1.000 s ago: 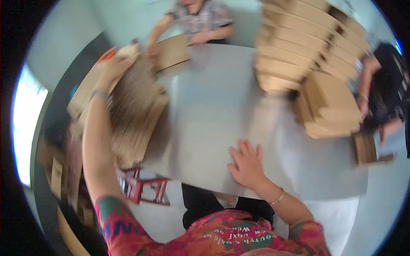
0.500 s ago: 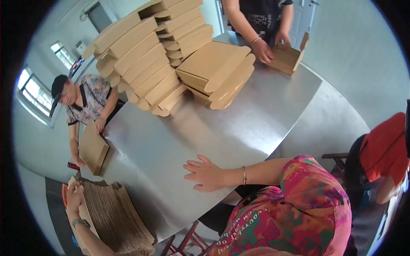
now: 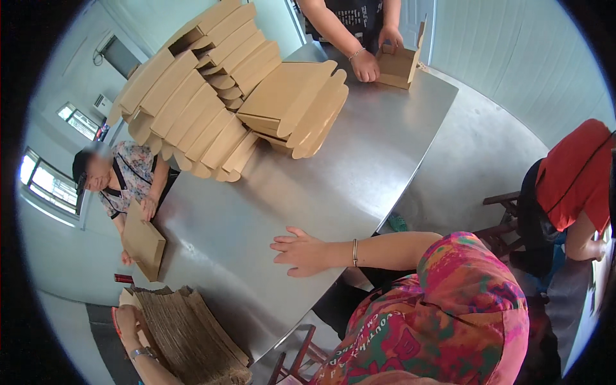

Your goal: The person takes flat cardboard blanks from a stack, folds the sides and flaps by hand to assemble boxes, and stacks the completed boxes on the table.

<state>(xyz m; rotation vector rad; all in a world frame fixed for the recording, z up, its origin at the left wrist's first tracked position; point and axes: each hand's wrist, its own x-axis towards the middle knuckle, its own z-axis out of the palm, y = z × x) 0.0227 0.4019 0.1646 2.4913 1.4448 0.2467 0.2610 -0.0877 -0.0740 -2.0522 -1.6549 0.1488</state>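
Observation:
My right hand (image 3: 301, 251) rests on the bare metal table (image 3: 221, 221), palm down with its fingers spread, and holds nothing. A thin bangle circles that wrist. At the lower left my left hand (image 3: 130, 323), with a watch on its wrist, curls around the outer edge of a flat cardboard sheet (image 3: 145, 328) at the side of a dense stack of flat cardboard blanks (image 3: 189, 330). Its fingertips are partly hidden. The stack stands by the table's left corner.
Folded cardboard boxes (image 3: 199, 115) are piled high across the table. A co-worker at the left holds a cardboard box (image 3: 144, 245); another at the far side handles an open box (image 3: 396, 66). A person in red (image 3: 571, 176) is at the right, near wooden stools (image 3: 504, 205).
The view has shifted, so the table and box pile sit farther left and higher. My left hand has closed more around the sheet's edge. My right hand stays flat on the table.

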